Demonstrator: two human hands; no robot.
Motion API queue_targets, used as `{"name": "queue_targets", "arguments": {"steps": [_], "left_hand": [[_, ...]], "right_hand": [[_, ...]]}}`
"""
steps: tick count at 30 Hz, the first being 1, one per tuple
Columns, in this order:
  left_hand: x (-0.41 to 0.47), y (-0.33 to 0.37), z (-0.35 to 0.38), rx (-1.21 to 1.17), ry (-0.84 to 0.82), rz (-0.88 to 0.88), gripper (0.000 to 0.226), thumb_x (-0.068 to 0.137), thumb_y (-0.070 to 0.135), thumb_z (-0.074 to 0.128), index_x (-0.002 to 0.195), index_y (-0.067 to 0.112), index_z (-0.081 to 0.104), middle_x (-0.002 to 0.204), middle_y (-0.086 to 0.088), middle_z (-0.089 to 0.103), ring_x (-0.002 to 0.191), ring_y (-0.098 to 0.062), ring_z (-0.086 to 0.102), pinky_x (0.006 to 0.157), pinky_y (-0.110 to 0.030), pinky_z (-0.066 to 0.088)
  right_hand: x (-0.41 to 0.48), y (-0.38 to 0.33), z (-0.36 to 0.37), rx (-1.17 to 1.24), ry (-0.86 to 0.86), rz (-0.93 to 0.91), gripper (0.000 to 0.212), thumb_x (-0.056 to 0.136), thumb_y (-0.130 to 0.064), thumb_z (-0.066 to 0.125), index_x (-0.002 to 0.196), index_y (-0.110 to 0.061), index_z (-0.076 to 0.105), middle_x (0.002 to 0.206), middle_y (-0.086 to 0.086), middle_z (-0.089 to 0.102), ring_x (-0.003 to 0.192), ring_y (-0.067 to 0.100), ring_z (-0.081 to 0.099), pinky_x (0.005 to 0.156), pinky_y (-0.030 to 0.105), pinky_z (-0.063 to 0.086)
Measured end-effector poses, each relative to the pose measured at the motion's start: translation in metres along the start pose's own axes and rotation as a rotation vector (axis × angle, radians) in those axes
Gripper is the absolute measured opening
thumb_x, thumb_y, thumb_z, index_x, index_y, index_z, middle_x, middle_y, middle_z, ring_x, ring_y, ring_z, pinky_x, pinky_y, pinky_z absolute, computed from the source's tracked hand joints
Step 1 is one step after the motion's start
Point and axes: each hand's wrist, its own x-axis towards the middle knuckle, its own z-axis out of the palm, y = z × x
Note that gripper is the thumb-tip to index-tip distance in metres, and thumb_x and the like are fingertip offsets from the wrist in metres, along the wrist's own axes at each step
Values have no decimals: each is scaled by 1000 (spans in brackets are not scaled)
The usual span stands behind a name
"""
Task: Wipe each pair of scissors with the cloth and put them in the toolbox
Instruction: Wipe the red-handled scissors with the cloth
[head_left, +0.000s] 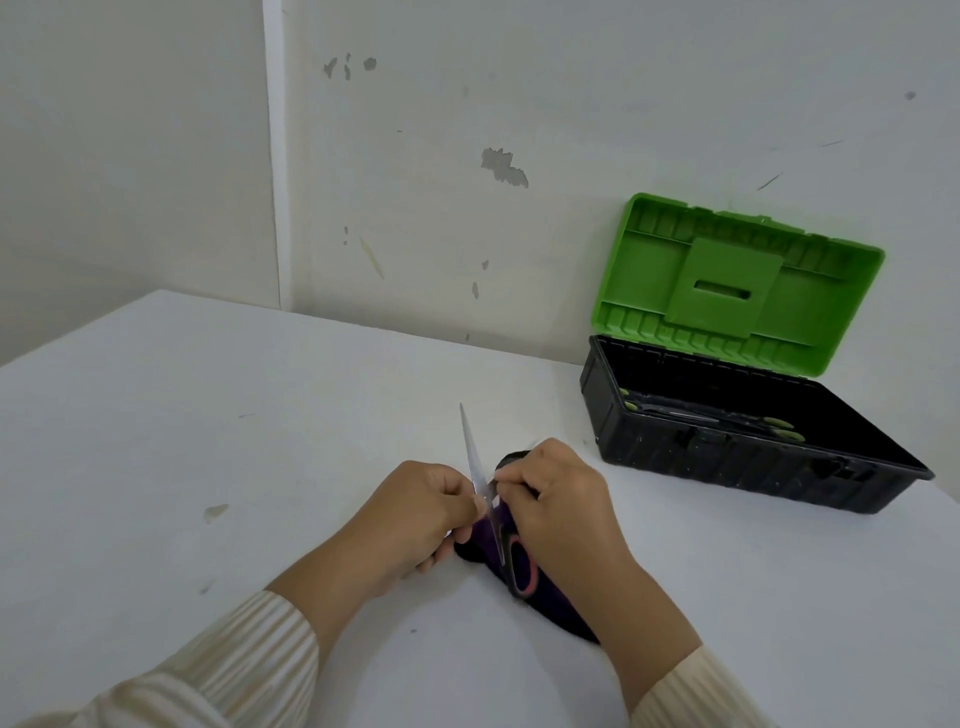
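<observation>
A pair of scissors (474, 457) with black and pink handles points away from me, its blades sticking up past my fingers. My left hand (415, 512) pinches the blades near the pivot. My right hand (558, 501) grips the scissors together with a dark purple cloth (550, 592) that lies under the handles and trails toward my right wrist. The toolbox (748, 457) stands open at the right, black base and green lid (737, 283) raised against the wall. Inside it lies another pair of scissors (711, 415) with green-tipped handles.
The white table (234, 441) runs to the wall at the back and drops off at the far left edge. The toolbox sits near the table's right edge. My striped sleeves fill the bottom of the view.
</observation>
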Motion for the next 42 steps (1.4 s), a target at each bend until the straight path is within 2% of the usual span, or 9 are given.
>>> {"name": "queue_targets", "arguments": {"steps": [4, 8, 10, 16, 19, 26, 31, 36, 42], "left_hand": [[-2, 2, 0, 2, -34, -5, 26, 88, 13, 60, 63, 8, 54, 34, 7, 48, 27, -7, 34, 36, -15, 25], [-4, 2, 0, -1, -77, -19, 27, 88, 14, 61, 61, 10, 56, 38, 6, 52, 30, -9, 36, 36, -17, 28], [-4, 1, -2, -68, -65, -31, 28, 88, 13, 61, 61, 10, 58, 42, 3, 53, 32, -10, 37, 37, -19, 28], [2, -1, -11, -232, 18, -30, 18, 87, 13, 62, 85, -4, 66, 56, -6, 55, 40, -14, 41, 38, -20, 31], [3, 0, -14, -309, -2, -56, 11, 87, 12, 62, 80, 4, 66, 57, -4, 60, 41, -13, 45, 39, -21, 34], [9, -3, -20, -864, -72, -146, 12, 74, 16, 65, 83, 8, 68, 73, -8, 72, 50, -13, 61, 49, -23, 55], [7, -7, 11, -636, -65, -60, 13, 91, 11, 57, 83, 9, 67, 75, -4, 70, 65, -14, 63, 61, -25, 52], [10, -5, 4, -614, 63, -39, 21, 91, 10, 56, 71, 9, 60, 82, -14, 73, 73, -25, 65, 74, -39, 51], [3, -4, 7, -292, 94, -19, 20, 93, 17, 53, 74, 13, 57, 69, -11, 71, 59, -22, 66, 55, -27, 48]], "right_hand": [[-1, 2, -1, 12, -66, 21, 14, 85, -8, 60, 82, -11, 73, 87, 6, 61, 78, 19, 59, 70, 20, 46], [12, 27, -21, 37, 230, 241, 19, 86, -10, 57, 88, -20, 72, 94, 1, 60, 86, 12, 56, 74, -3, 33], [9, 29, -30, 98, 209, 266, 25, 87, -7, 54, 93, -23, 72, 100, -1, 57, 88, 6, 53, 73, -6, 31], [-1, 2, -30, 101, -372, 139, 13, 84, -35, 60, 76, -29, 68, 96, -8, 52, 88, 1, 52, 76, 13, 39], [0, 5, -29, 99, -390, 147, 23, 87, -30, 56, 65, -35, 58, 96, -6, 52, 86, 6, 52, 75, 15, 39], [2, 13, -25, 233, -224, 277, 25, 88, -24, 58, 63, -25, 60, 88, -3, 55, 82, 7, 54, 73, 16, 40], [-1, 6, -13, 200, -195, 218, 20, 88, -27, 57, 68, -22, 62, 83, -6, 51, 77, 2, 51, 66, 8, 37], [0, 11, -23, 237, -274, 185, 15, 85, -22, 61, 74, -23, 70, 91, -3, 61, 88, 5, 55, 79, 17, 41], [8, 43, -46, 593, 200, 398, 32, 83, -1, 61, 89, -32, 68, 86, -3, 66, 82, 10, 62, 78, 20, 48]]}}
